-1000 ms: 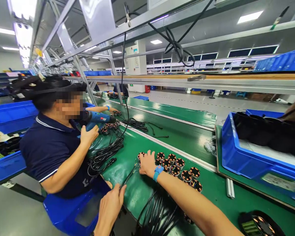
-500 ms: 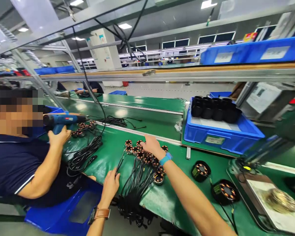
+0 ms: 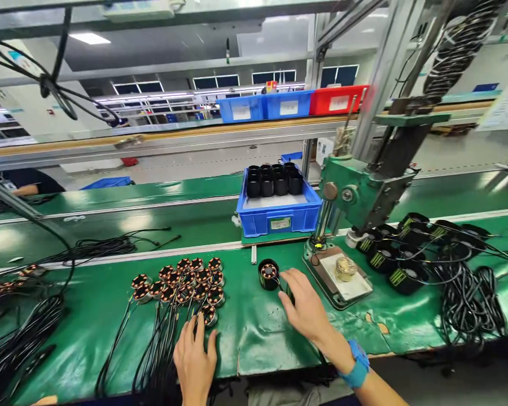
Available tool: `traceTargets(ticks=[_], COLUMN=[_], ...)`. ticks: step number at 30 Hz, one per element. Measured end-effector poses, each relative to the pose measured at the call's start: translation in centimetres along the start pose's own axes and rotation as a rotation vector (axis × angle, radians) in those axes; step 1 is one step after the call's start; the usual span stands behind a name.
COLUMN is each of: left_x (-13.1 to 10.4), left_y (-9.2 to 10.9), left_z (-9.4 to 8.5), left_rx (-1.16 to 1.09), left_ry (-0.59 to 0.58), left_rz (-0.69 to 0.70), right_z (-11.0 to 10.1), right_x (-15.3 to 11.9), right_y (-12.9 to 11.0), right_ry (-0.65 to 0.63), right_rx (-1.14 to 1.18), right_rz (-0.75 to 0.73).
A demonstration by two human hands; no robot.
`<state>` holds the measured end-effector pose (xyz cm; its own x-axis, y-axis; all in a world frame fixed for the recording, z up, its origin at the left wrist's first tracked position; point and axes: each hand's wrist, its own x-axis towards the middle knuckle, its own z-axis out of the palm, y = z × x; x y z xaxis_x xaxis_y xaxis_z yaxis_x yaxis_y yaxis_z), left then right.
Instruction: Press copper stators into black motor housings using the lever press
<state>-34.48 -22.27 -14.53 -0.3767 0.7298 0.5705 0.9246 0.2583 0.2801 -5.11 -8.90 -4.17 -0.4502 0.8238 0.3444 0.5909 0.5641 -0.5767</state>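
My left hand (image 3: pixel 196 355) lies over black cables at the near side of a cluster of copper-wound motor stators (image 3: pixel 188 279). Its fingers are apart, and their tips reach close to the nearest stator (image 3: pixel 209 316). My right hand (image 3: pixel 305 307) is curled around a black cup-shaped motor housing, mostly hidden by the fingers, with a bit of its side showing between thumb and fingers. Just left of that hand stands another black motor housing (image 3: pixel 268 276) with a stator inside it.
A green hand press (image 3: pixel 351 192) stands to the right, with a gold-coloured round piece (image 3: pixel 346 269) on its base. Behind is a blue bin (image 3: pixel 275 220) of black cups. Further right sit several finished-looking housings (image 3: pixel 408 276) and coiled cables (image 3: pixel 474 304).
The view has swung right, bringing the press into full view. My right hand has left the stators for a black housing. My left hand has let go of the cable and opened.
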Motion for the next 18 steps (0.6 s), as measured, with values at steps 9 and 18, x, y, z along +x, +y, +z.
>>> traceTargets(ticks=[9, 18], left_x=[3.3, 0.2], left_y=[3.6, 8.1], left_z=[1.3, 4.1], left_rx=[0.262, 0.002], left_ry=[0.072, 0.245], left_rz=[-0.255, -0.118], right_z=[0.3, -3.4], right_x=[0.7, 7.0], right_y=[5.5, 4.5], right_ry=[-0.149, 0.08], right_rx=[-0.176, -0.18], right_rz=[0.323, 0.171])
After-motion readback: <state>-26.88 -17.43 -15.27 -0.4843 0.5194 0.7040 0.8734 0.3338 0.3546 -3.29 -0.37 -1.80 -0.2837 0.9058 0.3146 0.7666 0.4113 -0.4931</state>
